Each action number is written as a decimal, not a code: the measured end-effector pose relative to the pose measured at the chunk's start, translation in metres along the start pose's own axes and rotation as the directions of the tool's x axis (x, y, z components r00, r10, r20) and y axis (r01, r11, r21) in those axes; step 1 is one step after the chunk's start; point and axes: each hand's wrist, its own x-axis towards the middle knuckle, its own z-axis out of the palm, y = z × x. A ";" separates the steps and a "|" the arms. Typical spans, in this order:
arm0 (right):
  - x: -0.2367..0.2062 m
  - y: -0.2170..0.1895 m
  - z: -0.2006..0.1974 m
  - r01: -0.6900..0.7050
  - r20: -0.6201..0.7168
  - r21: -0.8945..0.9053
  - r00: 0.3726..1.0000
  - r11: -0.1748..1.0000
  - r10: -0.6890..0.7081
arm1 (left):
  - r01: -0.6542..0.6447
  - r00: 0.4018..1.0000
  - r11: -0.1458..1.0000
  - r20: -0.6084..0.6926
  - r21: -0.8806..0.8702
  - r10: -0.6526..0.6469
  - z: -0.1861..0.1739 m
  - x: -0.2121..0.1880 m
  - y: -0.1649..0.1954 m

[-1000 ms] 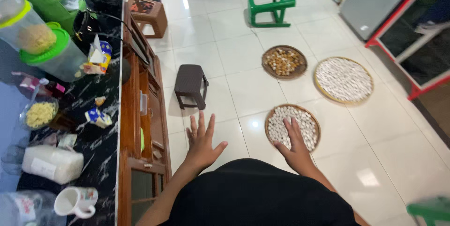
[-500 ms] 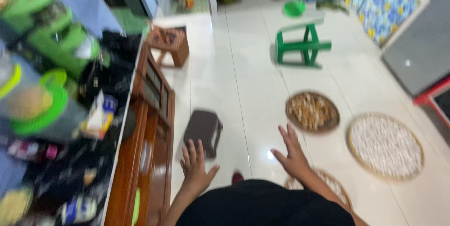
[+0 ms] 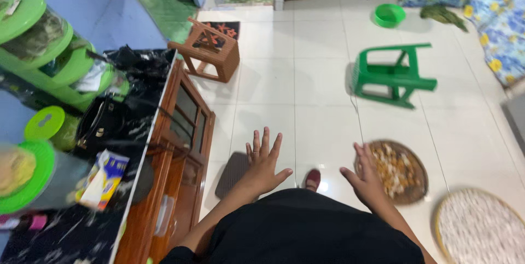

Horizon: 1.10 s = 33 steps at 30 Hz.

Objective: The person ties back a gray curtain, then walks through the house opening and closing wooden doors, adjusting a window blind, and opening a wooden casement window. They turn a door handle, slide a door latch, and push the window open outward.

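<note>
The white tiled floor [image 3: 322,78] takes up most of the view. Along the left runs a wooden cabinet [image 3: 175,165] with glass doors, its dark top crowded with green-lidded jars [image 3: 44,50], a black bag [image 3: 104,124] and a small carton [image 3: 104,179] (all somewhat blurred). A green plastic stool [image 3: 391,75] lies tipped on its side in the open floor to the upper right. A brown wooden stool [image 3: 210,50] stands tilted at the far end of the cabinet. At lower right sits a round tray of white pieces [image 3: 481,225], partly cut off by the frame edge. Just left of it lies a basket of brown and pale pieces [image 3: 396,171], flat on the tiles. A dark low stool [image 3: 232,173] stands beside the cabinet, half hidden behind the left forearm. A green bowl [image 3: 389,15] rests far off near the doorway.

The left hand [image 3: 262,163] hangs above the floor, palm down, fingers fully spread, holding nothing; the dark stool is the nearest thing to it. The right hand [image 3: 366,179] is likewise spread wide and empty, its fingers overlapping the basket's left rim in the picture; whether it touches cannot be told. A red shoe tip [image 3: 313,179] shows between the hands. The person's dark garment blocks the floor below.
</note>
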 end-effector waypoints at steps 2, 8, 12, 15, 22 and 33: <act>0.063 0.019 -0.005 0.161 -0.113 -0.064 0.979 0.985 -0.167 | 0.030 0.994 1.000 -0.102 -0.009 -0.031 -0.013 0.054 -0.007; 0.272 -0.001 -0.017 0.292 -0.033 0.051 0.956 0.955 -0.291 | 0.242 0.965 0.970 -0.102 -0.019 -0.243 -0.076 0.221 -0.022; 0.380 -0.057 -0.032 0.271 0.194 -0.001 0.944 0.963 -0.266 | 0.212 0.957 0.977 -0.199 -0.025 -0.213 -0.113 0.307 -0.030; 0.437 -0.088 -0.032 0.342 0.257 0.047 0.904 0.938 -0.342 | 0.249 0.938 0.963 -0.222 -0.101 -0.266 -0.126 0.344 -0.046; 0.617 -0.117 0.003 0.336 0.343 0.051 0.878 0.940 -0.333 | 0.484 0.854 0.852 -0.105 -0.200 -0.510 -0.145 0.462 -0.129; 0.912 -0.211 0.048 0.437 0.310 0.144 0.832 0.888 -0.460 | 0.264 0.860 0.951 -0.407 -0.163 -0.309 -0.291 0.729 -0.238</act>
